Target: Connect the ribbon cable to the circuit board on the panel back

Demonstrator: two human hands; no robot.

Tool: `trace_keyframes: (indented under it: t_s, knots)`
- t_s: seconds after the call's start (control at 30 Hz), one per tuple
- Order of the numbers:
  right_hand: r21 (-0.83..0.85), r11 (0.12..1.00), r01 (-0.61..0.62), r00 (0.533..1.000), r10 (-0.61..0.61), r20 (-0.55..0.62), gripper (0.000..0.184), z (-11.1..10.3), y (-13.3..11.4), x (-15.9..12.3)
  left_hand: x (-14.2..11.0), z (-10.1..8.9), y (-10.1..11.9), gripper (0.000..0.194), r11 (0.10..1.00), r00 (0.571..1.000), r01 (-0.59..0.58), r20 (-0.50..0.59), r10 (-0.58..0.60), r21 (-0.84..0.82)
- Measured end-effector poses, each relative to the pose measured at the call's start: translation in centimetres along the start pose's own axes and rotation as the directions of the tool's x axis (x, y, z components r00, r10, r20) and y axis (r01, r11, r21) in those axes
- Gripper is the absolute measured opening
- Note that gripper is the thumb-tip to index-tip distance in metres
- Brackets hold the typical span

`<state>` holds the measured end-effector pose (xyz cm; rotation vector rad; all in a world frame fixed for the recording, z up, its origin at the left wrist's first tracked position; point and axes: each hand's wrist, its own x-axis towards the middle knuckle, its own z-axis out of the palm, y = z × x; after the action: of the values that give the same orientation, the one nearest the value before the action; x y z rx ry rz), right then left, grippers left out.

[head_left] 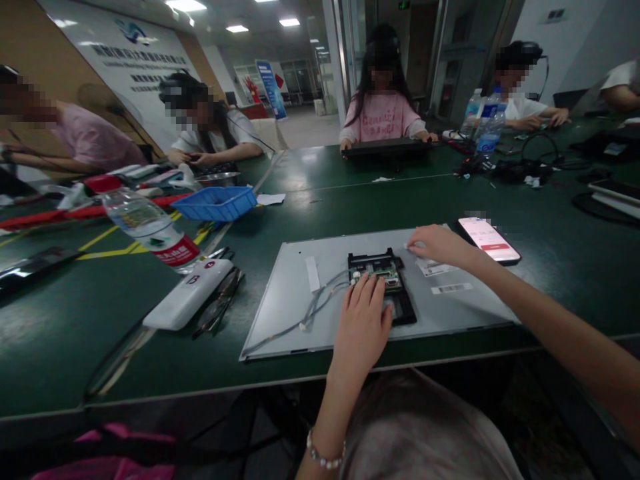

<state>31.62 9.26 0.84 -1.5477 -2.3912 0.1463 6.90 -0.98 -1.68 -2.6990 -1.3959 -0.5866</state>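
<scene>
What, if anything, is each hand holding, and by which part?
Left hand: no clear grip, lying over the black frame; right hand: cannot be told.

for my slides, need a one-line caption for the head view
Left hand over a black frame with a circuit board, atop a grey panel; right hand near a lit phone.

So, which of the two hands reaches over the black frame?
The left hand, with a beaded bracelet on its arm; the right hand is beside the frame, over the grey panel.
</scene>
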Motion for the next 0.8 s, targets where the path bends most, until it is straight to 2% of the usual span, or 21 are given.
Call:
trace_keyframes:
  t_s: [0.1,0.27,0.57,0.8]
  knots:
    - [0.115,0.993,0.031,0.999,-0.031,0.004,0.022,0.6,1.2,-0.8,0.0,-0.1,0.1,0.043,1.0,1.0,0.005,0.004,-0.005,0.003]
    - [0.197,0.98,-0.013,0.999,0.021,-0.039,0.025,0.3,1.9,-1.4,0.1,-0.1,0.1,0.044,1.0,1.0,0.01,0.012,-0.01,0.004]
    - [0.083,0.994,0.071,0.996,-0.067,-0.052,0.023,1.9,1.6,-1.1,0.1,-0.1,0.0,0.044,1.0,1.0,0.013,0.026,-0.013,-0.004]
    - [0.039,0.998,0.047,0.994,-0.043,-0.102,0.023,1.7,0.9,-0.9,0.1,-0.1,0.0,0.044,1.0,1.0,0.002,0.011,-0.002,-0.004]
